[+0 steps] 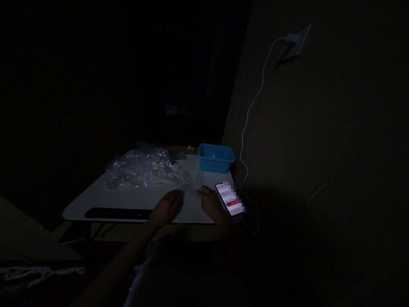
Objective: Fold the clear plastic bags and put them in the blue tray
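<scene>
A thin piece of clear plastic, like a small bag, lies between my two hands over the white table. My right hand pinches its right side, the thumb and fingers drawn together. At its left edge is my left hand, with curled fingers that appear to grip the plastic, though the dim light blurs the detail. A large heap of crumpled clear plastic bags covers the far left of the table. Close by my right hand sits a lit phone.
A blue plastic basin with something clear inside stands at the far right corner. Behind the table is a small white and red item. A white cable runs from a wall outlet down the right side. The room is very dark.
</scene>
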The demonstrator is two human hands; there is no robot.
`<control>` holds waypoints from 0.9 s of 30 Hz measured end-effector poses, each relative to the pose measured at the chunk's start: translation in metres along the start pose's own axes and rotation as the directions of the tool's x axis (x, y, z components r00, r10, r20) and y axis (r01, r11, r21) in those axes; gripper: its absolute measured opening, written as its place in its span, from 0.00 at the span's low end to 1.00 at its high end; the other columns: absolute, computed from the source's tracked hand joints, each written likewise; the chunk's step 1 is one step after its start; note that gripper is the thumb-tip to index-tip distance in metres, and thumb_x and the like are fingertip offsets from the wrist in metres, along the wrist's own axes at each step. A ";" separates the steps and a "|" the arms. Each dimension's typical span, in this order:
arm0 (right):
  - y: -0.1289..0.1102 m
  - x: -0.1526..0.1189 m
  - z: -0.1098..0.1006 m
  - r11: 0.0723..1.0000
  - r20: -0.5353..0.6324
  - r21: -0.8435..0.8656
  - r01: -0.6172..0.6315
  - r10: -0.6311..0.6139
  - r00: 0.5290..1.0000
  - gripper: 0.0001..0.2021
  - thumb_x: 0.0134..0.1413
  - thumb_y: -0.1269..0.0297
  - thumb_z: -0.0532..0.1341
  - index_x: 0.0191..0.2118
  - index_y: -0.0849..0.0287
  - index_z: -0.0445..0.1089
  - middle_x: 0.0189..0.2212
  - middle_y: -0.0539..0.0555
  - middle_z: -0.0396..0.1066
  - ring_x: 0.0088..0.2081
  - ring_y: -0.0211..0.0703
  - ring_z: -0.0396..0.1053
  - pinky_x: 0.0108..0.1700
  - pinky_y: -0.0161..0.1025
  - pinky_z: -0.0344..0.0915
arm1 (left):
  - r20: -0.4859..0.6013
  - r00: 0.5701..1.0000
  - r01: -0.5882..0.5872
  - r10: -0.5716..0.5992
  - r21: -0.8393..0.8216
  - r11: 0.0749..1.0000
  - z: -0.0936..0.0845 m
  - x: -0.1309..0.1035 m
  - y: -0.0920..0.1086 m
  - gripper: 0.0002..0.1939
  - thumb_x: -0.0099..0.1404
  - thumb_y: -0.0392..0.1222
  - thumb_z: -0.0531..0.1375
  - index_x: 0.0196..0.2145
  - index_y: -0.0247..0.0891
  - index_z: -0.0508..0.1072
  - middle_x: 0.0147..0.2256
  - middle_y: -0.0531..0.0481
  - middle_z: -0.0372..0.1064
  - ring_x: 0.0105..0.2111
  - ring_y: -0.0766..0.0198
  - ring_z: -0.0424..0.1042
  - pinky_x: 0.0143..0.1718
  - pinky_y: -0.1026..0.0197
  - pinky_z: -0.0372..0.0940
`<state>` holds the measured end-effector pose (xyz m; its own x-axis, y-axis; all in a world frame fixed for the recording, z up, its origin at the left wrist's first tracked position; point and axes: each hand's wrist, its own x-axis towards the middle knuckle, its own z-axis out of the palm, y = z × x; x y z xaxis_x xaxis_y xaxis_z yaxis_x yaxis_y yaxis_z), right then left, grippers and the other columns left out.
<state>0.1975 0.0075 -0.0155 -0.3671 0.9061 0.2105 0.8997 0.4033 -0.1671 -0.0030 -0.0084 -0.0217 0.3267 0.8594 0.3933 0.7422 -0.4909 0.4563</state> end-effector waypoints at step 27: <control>-0.001 0.000 -0.002 1.000 -0.007 0.018 -0.001 0.001 1.000 0.23 0.48 0.77 0.48 0.51 0.57 0.63 0.54 0.55 0.56 0.54 0.40 0.54 0.53 0.37 0.50 | 0.023 0.999 0.014 -0.025 0.369 0.929 0.009 0.003 -0.012 0.20 0.61 0.47 0.47 0.49 0.39 0.64 0.53 0.39 0.57 0.54 0.49 0.54 0.49 0.46 0.52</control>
<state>0.1975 0.0068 -0.0136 -0.3647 0.9054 0.2174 0.8955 0.4050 -0.1843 -0.0058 0.0016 -0.0331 0.3218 0.8744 0.3631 0.9104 -0.3911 0.1347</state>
